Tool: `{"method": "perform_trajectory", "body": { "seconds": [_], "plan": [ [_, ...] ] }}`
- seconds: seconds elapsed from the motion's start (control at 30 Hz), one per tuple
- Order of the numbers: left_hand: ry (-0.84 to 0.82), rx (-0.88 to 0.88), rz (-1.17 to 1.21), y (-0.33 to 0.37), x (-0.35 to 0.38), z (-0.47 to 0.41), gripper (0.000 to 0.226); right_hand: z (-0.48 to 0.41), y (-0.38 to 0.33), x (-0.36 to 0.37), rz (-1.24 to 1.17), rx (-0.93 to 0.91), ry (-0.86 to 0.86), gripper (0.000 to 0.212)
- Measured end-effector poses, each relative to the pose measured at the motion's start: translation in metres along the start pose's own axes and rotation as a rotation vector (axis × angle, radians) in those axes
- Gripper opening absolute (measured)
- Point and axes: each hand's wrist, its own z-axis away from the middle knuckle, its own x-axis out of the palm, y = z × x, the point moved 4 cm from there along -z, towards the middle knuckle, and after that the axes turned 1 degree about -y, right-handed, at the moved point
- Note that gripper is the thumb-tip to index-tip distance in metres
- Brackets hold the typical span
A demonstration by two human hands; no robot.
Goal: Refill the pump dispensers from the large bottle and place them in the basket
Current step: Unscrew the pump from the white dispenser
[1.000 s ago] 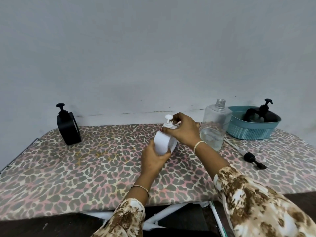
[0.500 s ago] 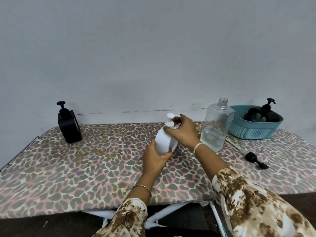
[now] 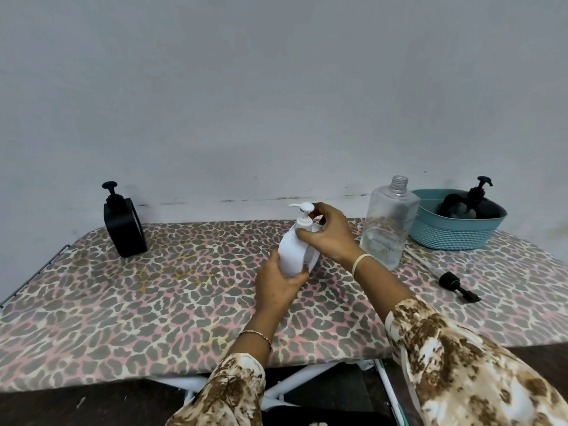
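Observation:
A white pump dispenser (image 3: 293,252) stands tilted at the middle of the table. My left hand (image 3: 278,285) grips its lower body from the near side. My right hand (image 3: 330,233) is closed around its white pump top, whose nozzle points left. Just to the right stands the large clear bottle (image 3: 388,224), uncapped, with a little liquid at the bottom. The teal basket (image 3: 455,233) at the back right holds a black pump dispenser (image 3: 473,204). Another black square dispenser (image 3: 123,224) stands at the back left.
A loose black pump head with its long tube (image 3: 451,282) lies on the leopard-print table cover (image 3: 153,302) right of the clear bottle. A plain wall rises close behind the table. White table legs show below the front edge.
The pump nozzle has turned from pointing right to pointing left under my right hand. The white dispenser stays in my left hand at the same spot.

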Motion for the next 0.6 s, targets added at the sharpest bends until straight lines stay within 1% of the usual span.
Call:
{"method": "perform_trajectory", "body": {
  "seconds": [0.03, 0.1, 0.17, 0.27, 0.4, 0.53, 0.6],
  "plan": [
    [0.003, -0.001, -0.001, 0.0, 0.0, 0.0, 0.054, 0.0, -0.001, -0.002, 0.031, -0.005, 0.021, 0.041],
    [0.009, -0.007, -0.011, 0.0, 0.0, 0.0, 0.054, -0.001, -0.001, -0.005, 0.094, 0.023, 0.044, 0.038],
    [0.006, -0.008, -0.02, 0.0, 0.0, 0.0, 0.055, -0.001, -0.004, -0.007, 0.106, 0.026, 0.029, 0.031],
    [0.007, -0.005, -0.037, 0.001, 0.0, 0.0, 0.056, 0.0, -0.012, -0.011, 0.122, -0.022, 0.0, 0.025],
    [0.009, -0.007, -0.036, 0.003, -0.001, 0.0, 0.058, 0.0, -0.025, -0.022, 0.042, -0.056, 0.076, 0.018],
    [0.01, -0.014, -0.041, 0.003, 0.0, 0.001, 0.059, -0.006, -0.041, -0.044, -0.05, -0.088, 0.123, 0.022],
    [0.012, -0.018, -0.047, 0.003, -0.001, 0.001, 0.059, -0.005, -0.045, -0.06, -0.112, -0.095, 0.186, 0.023]
  ]
}}
